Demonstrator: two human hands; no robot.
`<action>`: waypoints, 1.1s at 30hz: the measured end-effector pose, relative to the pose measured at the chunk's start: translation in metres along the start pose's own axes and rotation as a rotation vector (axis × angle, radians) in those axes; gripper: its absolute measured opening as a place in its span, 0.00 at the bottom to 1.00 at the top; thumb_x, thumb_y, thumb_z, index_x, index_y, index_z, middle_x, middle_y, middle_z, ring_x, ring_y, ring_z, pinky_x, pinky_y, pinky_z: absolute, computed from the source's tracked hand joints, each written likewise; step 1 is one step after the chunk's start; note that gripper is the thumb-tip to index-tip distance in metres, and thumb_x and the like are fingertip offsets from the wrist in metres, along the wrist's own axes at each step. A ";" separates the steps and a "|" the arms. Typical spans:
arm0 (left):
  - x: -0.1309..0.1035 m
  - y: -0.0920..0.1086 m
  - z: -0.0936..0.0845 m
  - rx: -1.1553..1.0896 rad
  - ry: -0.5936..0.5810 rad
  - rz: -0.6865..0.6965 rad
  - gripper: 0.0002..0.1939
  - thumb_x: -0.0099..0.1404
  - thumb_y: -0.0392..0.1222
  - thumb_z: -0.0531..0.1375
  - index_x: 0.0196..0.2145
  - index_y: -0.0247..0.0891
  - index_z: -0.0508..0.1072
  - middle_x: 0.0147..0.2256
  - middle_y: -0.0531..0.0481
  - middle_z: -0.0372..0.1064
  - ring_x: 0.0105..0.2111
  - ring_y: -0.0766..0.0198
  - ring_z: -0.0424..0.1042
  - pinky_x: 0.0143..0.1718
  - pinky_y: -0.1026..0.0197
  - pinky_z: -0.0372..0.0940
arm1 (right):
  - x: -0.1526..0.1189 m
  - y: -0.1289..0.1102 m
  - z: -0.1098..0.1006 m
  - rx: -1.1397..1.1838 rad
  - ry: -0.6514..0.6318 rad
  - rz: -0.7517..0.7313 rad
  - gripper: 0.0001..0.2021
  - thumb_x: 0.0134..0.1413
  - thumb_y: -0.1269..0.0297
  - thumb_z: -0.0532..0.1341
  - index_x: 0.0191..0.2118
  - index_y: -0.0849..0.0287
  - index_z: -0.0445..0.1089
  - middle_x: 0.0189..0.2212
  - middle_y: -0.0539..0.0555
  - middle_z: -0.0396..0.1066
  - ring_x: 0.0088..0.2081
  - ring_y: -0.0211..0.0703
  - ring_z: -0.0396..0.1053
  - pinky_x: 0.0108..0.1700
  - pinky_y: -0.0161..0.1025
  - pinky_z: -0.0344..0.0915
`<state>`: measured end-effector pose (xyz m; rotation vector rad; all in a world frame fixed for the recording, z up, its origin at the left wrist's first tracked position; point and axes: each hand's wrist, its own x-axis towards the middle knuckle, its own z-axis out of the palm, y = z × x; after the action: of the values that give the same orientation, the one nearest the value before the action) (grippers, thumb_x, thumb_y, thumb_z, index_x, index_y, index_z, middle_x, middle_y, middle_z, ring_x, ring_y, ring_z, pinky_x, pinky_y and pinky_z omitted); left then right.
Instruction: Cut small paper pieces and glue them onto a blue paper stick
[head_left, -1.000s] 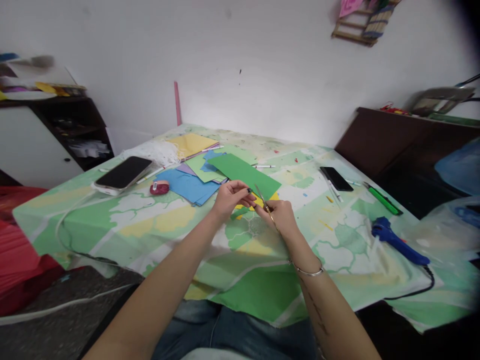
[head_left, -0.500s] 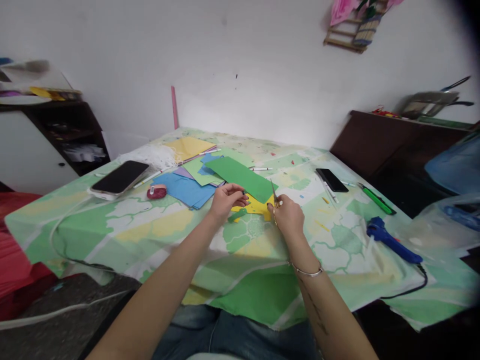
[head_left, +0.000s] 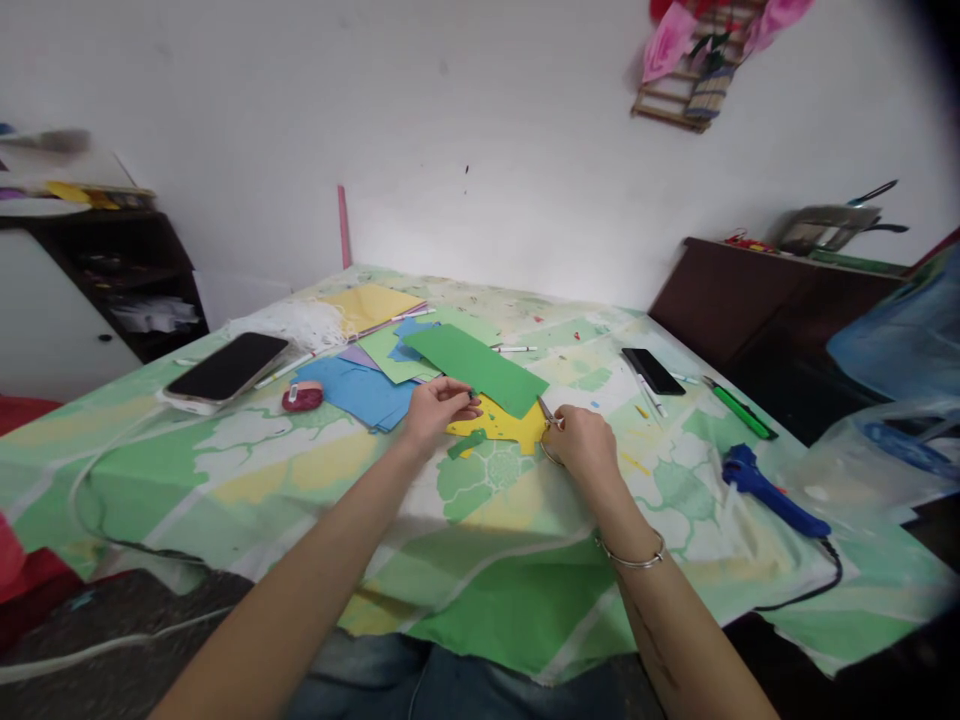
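My right hand (head_left: 586, 440) grips a small pair of scissors (head_left: 550, 413), fingers through the handles and blades pointing away to the upper left. My left hand (head_left: 441, 412) is closed in a pinch, thumb against fingers; a tiny dark spot shows at its fingertips, too small to name. Between and beyond the hands lies a green paper sheet (head_left: 480, 368), partly over a yellow paper piece (head_left: 510, 420) with cut edges. A green paper scrap (head_left: 466, 444) rests just right of my left wrist, with tiny green bits scattered on the yellow paper.
Blue paper sheets (head_left: 356, 388), a dark red roll (head_left: 302, 396) and a large phone (head_left: 227, 368) lie to the left. On the right are a smaller phone (head_left: 654, 371), a green cutter (head_left: 741, 408) and a blue glue gun (head_left: 776, 490) with its cord over the table edge.
My right hand with the scissors has lowered slightly, and the blades tilt further left. My left hand has drifted a little left, staying pinched. The whole view has shifted slightly.
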<state>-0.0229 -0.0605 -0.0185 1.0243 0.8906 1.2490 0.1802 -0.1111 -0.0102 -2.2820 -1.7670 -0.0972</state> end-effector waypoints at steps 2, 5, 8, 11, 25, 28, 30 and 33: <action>0.001 0.007 -0.006 -0.002 -0.040 0.006 0.08 0.48 0.32 0.63 0.29 0.30 0.70 0.23 0.47 0.74 0.22 0.67 0.74 0.26 0.68 0.69 | 0.003 -0.006 -0.004 0.025 -0.003 -0.069 0.14 0.51 0.72 0.53 0.39 0.62 0.73 0.37 0.64 0.73 0.40 0.52 0.69 0.37 0.40 0.59; 0.007 0.020 -0.016 0.037 -0.035 0.071 0.10 0.47 0.34 0.64 0.29 0.30 0.71 0.24 0.47 0.74 0.22 0.67 0.73 0.26 0.68 0.69 | 0.010 -0.020 -0.007 0.101 -0.053 -0.234 0.15 0.51 0.74 0.53 0.41 0.59 0.73 0.39 0.59 0.74 0.42 0.47 0.69 0.41 0.37 0.59; 0.019 0.030 -0.025 0.106 -0.043 0.107 0.10 0.46 0.33 0.65 0.29 0.30 0.72 0.23 0.48 0.73 0.22 0.67 0.73 0.26 0.68 0.69 | 0.019 -0.036 -0.004 0.188 -0.157 -0.425 0.14 0.47 0.74 0.58 0.40 0.56 0.74 0.36 0.52 0.75 0.38 0.40 0.70 0.39 0.31 0.60; 0.034 0.035 -0.034 0.177 -0.088 0.100 0.10 0.46 0.33 0.64 0.29 0.30 0.71 0.23 0.47 0.74 0.22 0.65 0.74 0.26 0.66 0.70 | 0.035 -0.050 0.004 0.227 -0.220 -0.526 0.15 0.43 0.77 0.59 0.37 0.57 0.75 0.32 0.51 0.76 0.34 0.39 0.70 0.34 0.29 0.60; 0.050 0.017 -0.052 0.286 -0.222 0.043 0.10 0.45 0.36 0.67 0.27 0.30 0.72 0.22 0.47 0.73 0.22 0.65 0.74 0.26 0.65 0.70 | 0.080 -0.095 0.048 0.192 -0.196 -0.575 0.09 0.49 0.74 0.59 0.36 0.60 0.73 0.32 0.55 0.73 0.34 0.43 0.68 0.34 0.34 0.59; 0.048 0.016 -0.048 0.322 -0.217 0.057 0.08 0.47 0.35 0.65 0.27 0.30 0.72 0.20 0.49 0.72 0.21 0.66 0.73 0.24 0.67 0.69 | 0.081 -0.094 0.052 0.189 -0.213 -0.588 0.05 0.53 0.70 0.58 0.34 0.63 0.71 0.32 0.53 0.71 0.34 0.40 0.67 0.36 0.37 0.62; 0.048 0.016 -0.046 0.330 -0.210 0.061 0.06 0.47 0.34 0.64 0.27 0.31 0.72 0.19 0.50 0.71 0.19 0.67 0.72 0.22 0.68 0.68 | 0.081 -0.093 0.053 0.194 -0.220 -0.606 0.06 0.56 0.67 0.58 0.34 0.63 0.69 0.32 0.52 0.70 0.34 0.38 0.67 0.37 0.38 0.63; 0.046 0.017 -0.043 0.333 -0.209 0.055 0.05 0.47 0.32 0.62 0.27 0.32 0.73 0.17 0.51 0.70 0.17 0.68 0.71 0.20 0.70 0.67 | 0.079 -0.091 0.052 0.216 -0.208 -0.628 0.05 0.53 0.73 0.57 0.35 0.63 0.69 0.33 0.53 0.70 0.34 0.38 0.66 0.37 0.35 0.61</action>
<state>-0.0634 -0.0093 -0.0150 1.4245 0.9293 1.0342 0.1083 -0.0029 -0.0300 -1.5699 -2.4062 0.2143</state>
